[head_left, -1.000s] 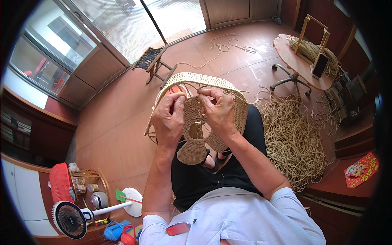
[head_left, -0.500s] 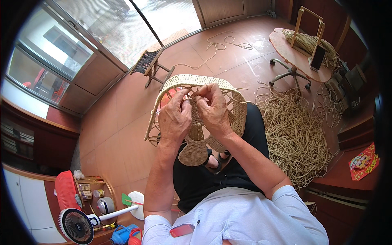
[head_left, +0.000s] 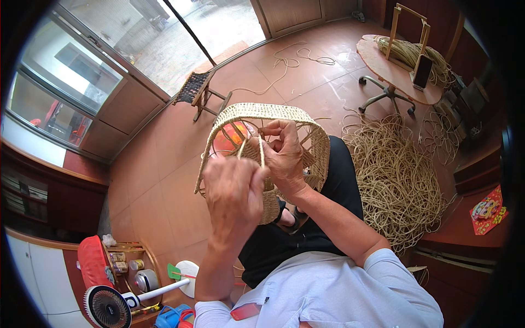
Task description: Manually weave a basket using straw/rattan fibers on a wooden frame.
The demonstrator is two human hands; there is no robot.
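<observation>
A woven straw-coloured piece, shaped like a basket with a thick plaited rim and open gaps, rests over my lap and knees. My left hand, slightly blurred, is closed on a pale cord that runs up from the fist toward the weaving. At the inner side of the rim, my right hand has its fingers pinched together beside the cord; what they grip is mostly hidden. Part of the weaving's lower middle lies behind my left hand. Through a gap shows something red and orange.
A large heap of loose cord lies on the floor to my right. Beyond it stands a round-topped wheeled stand with a cord coil and a phone. A folding stool is ahead left; a fan sits near left.
My left hand has pulled back toward me and down, away from the rim, drawing the cord out. My right hand stays near the rim, slightly lower.
</observation>
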